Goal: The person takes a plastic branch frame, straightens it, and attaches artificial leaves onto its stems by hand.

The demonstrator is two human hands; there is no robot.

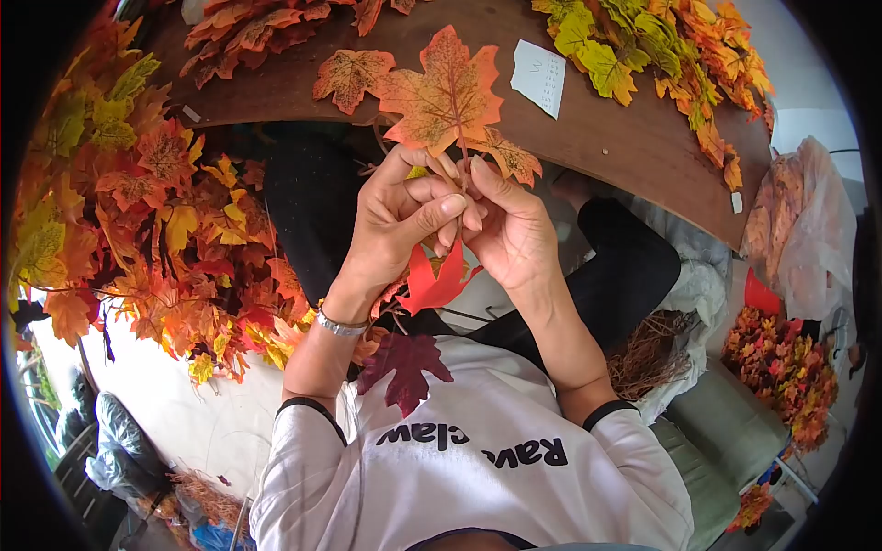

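An orange artificial maple leaf (446, 90) with dark speckles stands upright above my two hands, its stem running down between my fingers. My left hand (409, 211) pinches the stem from the left, thumb and fingers pressed together. Touching it from the right, my right hand (510, 220) closes its thumb and fingertips on the same stem. Smaller orange leaves (353, 77) flank the large one. Below my hands hang a bright red leaf (435, 279) and a dark maroon leaf (404, 369). The exact grip point is partly hidden by my fingers.
A brown table (588, 138) curves ahead, bearing a white paper slip (538, 77), yellow-green leaves (606, 55) and red-orange leaves (243, 32). Dense leaf garlands (165, 230) hang at the left. At the right are a plastic bag (808, 220) and a sack of brown stems (654, 354).
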